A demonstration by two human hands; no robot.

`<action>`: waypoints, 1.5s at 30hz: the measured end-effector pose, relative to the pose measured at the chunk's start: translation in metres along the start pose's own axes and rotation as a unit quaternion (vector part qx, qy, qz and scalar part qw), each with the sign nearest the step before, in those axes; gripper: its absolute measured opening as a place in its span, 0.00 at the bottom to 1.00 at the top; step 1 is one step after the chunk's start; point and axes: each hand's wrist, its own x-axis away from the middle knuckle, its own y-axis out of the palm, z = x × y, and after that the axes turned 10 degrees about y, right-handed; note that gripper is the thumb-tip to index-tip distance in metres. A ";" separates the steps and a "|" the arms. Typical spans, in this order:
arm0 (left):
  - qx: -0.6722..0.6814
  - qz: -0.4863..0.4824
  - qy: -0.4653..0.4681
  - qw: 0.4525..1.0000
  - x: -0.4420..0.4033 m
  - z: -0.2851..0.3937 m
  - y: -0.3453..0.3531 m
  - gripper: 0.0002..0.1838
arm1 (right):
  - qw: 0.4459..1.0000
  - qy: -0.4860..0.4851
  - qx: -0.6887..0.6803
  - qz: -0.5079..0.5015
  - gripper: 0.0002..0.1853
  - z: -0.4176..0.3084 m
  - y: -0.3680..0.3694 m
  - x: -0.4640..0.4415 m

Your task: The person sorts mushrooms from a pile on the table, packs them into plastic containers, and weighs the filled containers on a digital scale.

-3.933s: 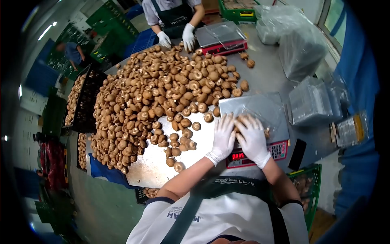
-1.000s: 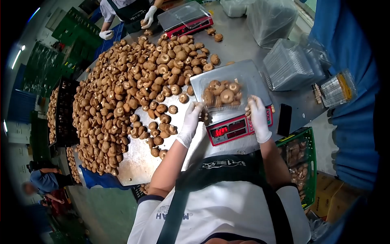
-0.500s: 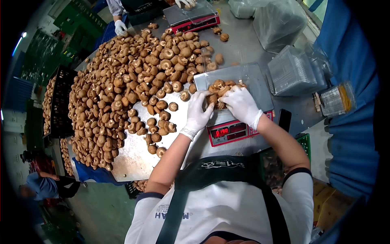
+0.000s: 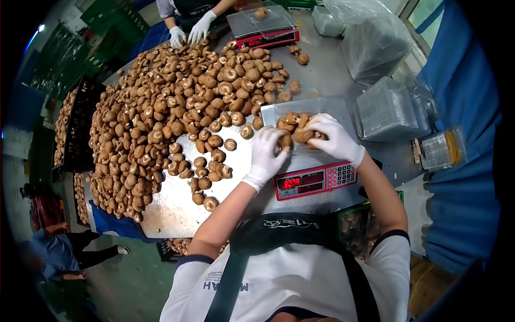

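Brown shiitake mushrooms [image 4: 292,119] sit bunched in a clear plastic tray on the scale's metal platform [image 4: 336,110]. My left hand [image 4: 266,154], in a white glove, curls its thumb and fingers round a mushroom at the tray's left side. From the right, my gloved right hand [image 4: 335,140] grips a mushroom [image 4: 317,135] at the tray's edge. Its fingertips are partly hidden among the others. Below the platform is the red scale's lit display panel [image 4: 300,181]. A large heap of shiitake mushrooms [image 4: 161,112] spreads over the table to my left.
Across the table, a co-worker's gloved hands [image 4: 193,33] touch the heap beside another red scale [image 4: 266,36]. Stacked clear trays [image 4: 387,110] and a plastic bag [image 4: 375,40] stand to the right. A black crate [image 4: 86,126] of mushrooms is at far left.
My right hand has shifted slightly right, and its fingers have drawn back from the tray's middle. The scale's reading has changed. The co-worker's hand has left the far scale for the heap.
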 end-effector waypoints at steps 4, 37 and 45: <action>-0.008 -0.062 0.019 0.998 0.007 0.021 0.009 0.25 | 0.911 0.204 -0.341 0.109 0.14 -0.004 0.010 0.018; -0.171 -0.039 -0.369 0.913 0.105 -0.179 -0.121 0.26 | 0.972 0.172 -0.131 -0.086 0.32 -0.074 0.280 0.006; 0.559 0.210 -0.380 0.706 0.111 -0.114 -0.167 0.38 | 0.948 0.211 -0.235 0.021 0.26 -0.094 0.241 -0.007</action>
